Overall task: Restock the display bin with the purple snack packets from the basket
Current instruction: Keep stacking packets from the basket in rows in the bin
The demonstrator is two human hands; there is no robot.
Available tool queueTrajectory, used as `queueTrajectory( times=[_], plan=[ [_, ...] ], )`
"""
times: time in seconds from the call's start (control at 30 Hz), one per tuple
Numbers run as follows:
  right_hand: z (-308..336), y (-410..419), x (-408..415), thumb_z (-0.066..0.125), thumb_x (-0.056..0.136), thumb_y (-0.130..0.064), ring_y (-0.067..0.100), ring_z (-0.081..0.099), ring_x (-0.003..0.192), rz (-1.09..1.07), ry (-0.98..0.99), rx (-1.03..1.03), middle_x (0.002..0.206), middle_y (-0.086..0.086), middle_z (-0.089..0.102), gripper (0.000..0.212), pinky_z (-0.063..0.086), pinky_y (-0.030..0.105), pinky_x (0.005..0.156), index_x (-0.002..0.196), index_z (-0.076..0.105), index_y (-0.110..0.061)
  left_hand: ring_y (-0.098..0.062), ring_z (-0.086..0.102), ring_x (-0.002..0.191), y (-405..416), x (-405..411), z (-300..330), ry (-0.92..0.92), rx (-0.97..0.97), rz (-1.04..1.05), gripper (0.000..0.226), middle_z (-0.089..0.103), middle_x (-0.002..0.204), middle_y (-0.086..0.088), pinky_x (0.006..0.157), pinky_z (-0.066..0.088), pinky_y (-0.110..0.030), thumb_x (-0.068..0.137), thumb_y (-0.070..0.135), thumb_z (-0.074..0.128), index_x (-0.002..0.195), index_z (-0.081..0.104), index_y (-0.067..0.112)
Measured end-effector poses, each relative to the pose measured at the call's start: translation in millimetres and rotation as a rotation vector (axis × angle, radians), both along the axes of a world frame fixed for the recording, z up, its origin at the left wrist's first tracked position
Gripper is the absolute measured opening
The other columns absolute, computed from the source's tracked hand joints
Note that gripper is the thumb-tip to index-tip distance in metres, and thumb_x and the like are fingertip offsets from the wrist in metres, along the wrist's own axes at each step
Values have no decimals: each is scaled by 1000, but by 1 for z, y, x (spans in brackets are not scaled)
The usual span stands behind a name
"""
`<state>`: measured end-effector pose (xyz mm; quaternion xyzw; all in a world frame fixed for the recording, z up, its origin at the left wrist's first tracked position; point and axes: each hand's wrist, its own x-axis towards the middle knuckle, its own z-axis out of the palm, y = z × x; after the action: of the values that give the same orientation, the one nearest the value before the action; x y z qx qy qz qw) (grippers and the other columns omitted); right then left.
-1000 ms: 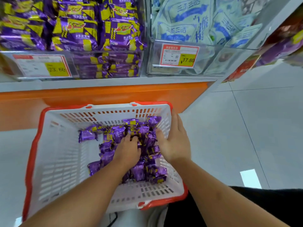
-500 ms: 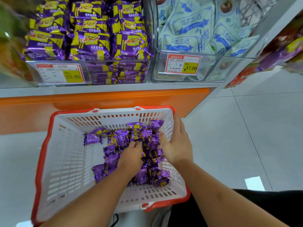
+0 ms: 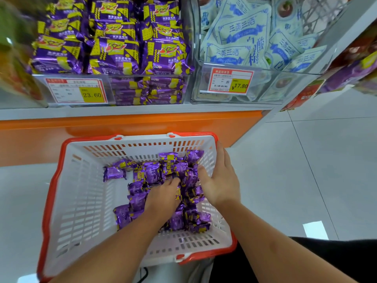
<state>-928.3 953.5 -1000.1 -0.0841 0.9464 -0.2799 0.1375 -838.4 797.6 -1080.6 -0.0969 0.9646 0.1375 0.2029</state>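
Both hands stay in white basket (image 3: 81, 201), little changed. Left hand (image 3: 163, 196) fingers dug into purple snack packets (image 3: 152, 174), grip unclear; right hand (image 3: 221, 184) cups pile's right side, fingers fairly straight. Display bin (image 3: 146, 89) far, above.

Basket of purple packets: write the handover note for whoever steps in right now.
Left hand: down in the heap of purple packets, fingers buried; grip unclear.
Right hand: against the heap's right side by the basket wall, fingers in the packets.
Basket sits on the floor below the shelf. The display bin, tagged 23.60, already holds many matching packets.
Done: nothing lifted in this frame.
Left: scoop the packets, raise them into that bin, and repeat until the basket is empty.
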Motion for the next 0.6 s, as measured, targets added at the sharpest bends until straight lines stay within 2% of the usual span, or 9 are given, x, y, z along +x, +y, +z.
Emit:
queueTrajectory(
  times=[0.13,0.23,0.3,0.37,0.43,0.5,0.53,0.6],
  plan=[
    [6,-1,-1,53,95,-55,21,31,152,2,-41,-21,172,-13,15,89,34,45,121,164,0,-37,-21,66,110,-16,1,40,126,187,88,72,50,150,4,85,57,-38,92,43,71,153,35,31],
    [19,-1,-6,57,95,-50,22,24,155,12,-93,-1,172,-7,17,90,22,41,126,166,5,-29,-18,57,128,-31,-2,88,231,266,61,77,47,153,9,97,52,-35,88,47,74,154,36,35],
    [36,-7,-8,59,94,-43,26,24,153,31,-41,120,169,1,23,85,19,39,125,163,17,-19,-16,55,129,-42,-9,125,313,292,51,77,50,148,10,102,50,-34,84,49,78,150,41,33],
    [69,-23,-11,59,95,-38,29,39,141,38,-24,127,156,10,42,64,30,39,118,151,42,-13,-14,57,125,-52,-17,166,404,314,45,77,52,141,13,100,51,-37,78,50,81,144,46,33],
    [117,-43,-15,60,96,-37,24,62,109,58,-196,-112,125,11,66,37,46,35,96,124,65,-15,-11,59,118,-61,-20,206,501,315,36,75,51,131,17,96,52,-39,73,52,83,137,48,36],
    [165,-62,-13,66,88,-37,20,68,77,65,-516,-539,94,7,72,24,49,38,79,101,73,-18,-8,59,113,-70,-19,242,604,313,74,76,49,124,19,94,52,-36,68,54,87,133,49,39],
    [184,-67,-12,67,87,-35,20,68,71,97,-626,-711,88,8,70,22,51,40,76,98,72,-17,-5,58,111,-75,-16,259,657,325,112,78,47,122,20,93,51,-32,67,54,89,132,49,39],
    [214,-75,-6,72,92,-21,24,69,74,182,-655,-852,90,13,67,18,56,41,73,106,68,-11,6,53,107,-82,-9,284,765,362,180,81,44,117,23,91,45,-15,65,51,91,134,50,37]
  ],
)
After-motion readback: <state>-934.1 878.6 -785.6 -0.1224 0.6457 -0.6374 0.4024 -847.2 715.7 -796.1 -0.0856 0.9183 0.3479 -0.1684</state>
